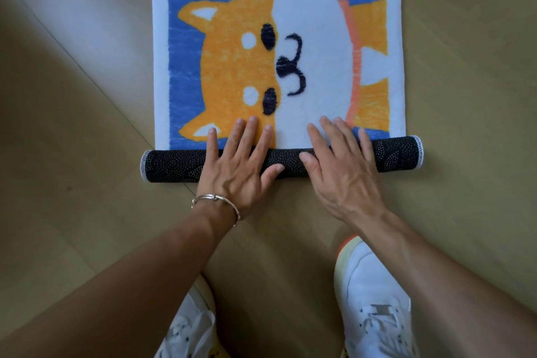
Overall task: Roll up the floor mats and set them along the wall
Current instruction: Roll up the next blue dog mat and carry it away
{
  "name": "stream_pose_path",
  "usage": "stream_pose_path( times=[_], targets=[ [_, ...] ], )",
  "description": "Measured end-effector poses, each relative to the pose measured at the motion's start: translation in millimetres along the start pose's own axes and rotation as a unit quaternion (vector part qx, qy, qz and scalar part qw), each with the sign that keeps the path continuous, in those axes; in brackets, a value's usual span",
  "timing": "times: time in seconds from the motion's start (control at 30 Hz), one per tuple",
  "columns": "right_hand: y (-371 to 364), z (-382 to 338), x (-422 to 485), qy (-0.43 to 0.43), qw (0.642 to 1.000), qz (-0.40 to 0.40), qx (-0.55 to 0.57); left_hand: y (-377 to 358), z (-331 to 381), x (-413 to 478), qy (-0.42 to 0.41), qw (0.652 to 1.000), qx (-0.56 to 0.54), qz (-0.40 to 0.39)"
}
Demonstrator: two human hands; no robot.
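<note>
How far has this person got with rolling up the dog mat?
Just started. Done: the near edge of the mat is turned into a thin roll, its dark dotted backing showing. In hand: the left hand and right hand lie flat across the roll. Left: most of the mat, dog picture included, lies flat on the floor. No wall is in view, so setting it there remains.

Head view, steeply down, close overhead.

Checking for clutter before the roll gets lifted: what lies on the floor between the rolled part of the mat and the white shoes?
Nothing loose: the head view shows bare wooden floor between the rolled part and the white shoes, crossed only by the person's forearms.
</note>
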State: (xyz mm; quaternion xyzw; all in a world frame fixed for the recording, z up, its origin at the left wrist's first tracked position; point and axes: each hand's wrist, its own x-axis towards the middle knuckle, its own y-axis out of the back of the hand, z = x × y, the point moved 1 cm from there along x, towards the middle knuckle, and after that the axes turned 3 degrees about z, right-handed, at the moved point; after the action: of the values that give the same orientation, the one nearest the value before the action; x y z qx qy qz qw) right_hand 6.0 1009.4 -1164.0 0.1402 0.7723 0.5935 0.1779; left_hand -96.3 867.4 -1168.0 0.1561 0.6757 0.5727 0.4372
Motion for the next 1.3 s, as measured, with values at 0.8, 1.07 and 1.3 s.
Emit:
stream_pose_path(
  times=[0.8, 1.07, 1.3],
  targets=[
    [10.4, 2.6, 39.7, 0.046, 0.998, -0.01, -0.037, 29.2, -13.7, 33.8, -0.033, 0.996, 0.078, 0.025],
    [13.5, 9.0, 17.0, 0.09, 0.995, -0.004, -0.032, 27.4, -2.6, 5.5, -0.04, 0.998, 0.045, 0.001],
    [9.2, -0.4, -86.4, 0.082, 0.988, -0.131, -0.008, -22.3, 21.4, -81.2, -0.053, 0.998, -0.021, 0.018]
  ],
)
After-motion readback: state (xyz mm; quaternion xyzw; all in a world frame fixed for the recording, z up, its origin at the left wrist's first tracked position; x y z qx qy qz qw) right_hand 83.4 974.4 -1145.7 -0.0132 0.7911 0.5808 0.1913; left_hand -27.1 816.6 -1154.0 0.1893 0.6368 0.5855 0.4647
